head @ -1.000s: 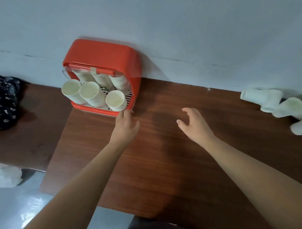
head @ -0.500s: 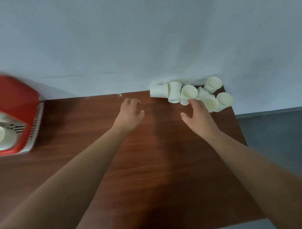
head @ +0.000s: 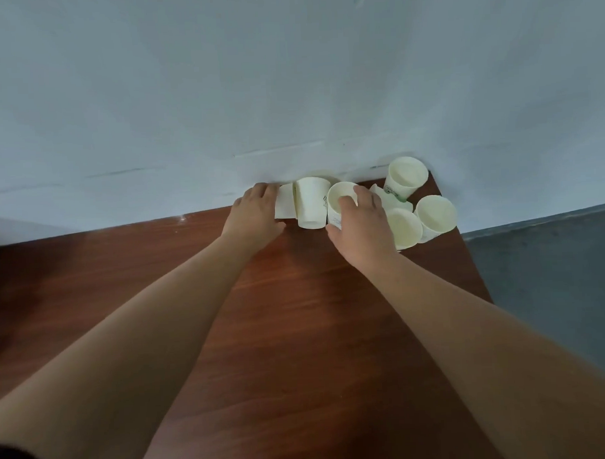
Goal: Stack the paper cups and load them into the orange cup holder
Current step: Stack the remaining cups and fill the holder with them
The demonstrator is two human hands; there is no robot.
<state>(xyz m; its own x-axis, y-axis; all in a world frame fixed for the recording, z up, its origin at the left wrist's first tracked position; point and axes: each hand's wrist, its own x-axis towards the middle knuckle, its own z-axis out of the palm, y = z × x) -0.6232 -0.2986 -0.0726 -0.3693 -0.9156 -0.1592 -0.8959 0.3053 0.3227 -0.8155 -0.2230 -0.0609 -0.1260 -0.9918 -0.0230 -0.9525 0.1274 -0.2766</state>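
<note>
— Paper cups (head: 436, 217): where are they?
— Bunched at the far right corner of the brown worktop (head: 298, 332), against the pale wall (head: 289, 75). Several are tipped with their mouths toward the camera.
— And the arms?
— Both bare forearms stretch across the worktop to its far edge, drawing closer together as they go.
— The left grip (head: 256, 213)?
— Palm down, fingers curled over the leftmost cup (head: 285, 206), which lies on its side at the wall, with the thumb at its near side.
— The right grip (head: 361, 224)?
— Wrapped round the third cup (head: 339, 197), fingertips at its rim and thumb low on the near side.
— Between them?
— The second cup (head: 312, 203) lies on its side just beside both, with neither grip holding it.
</note>
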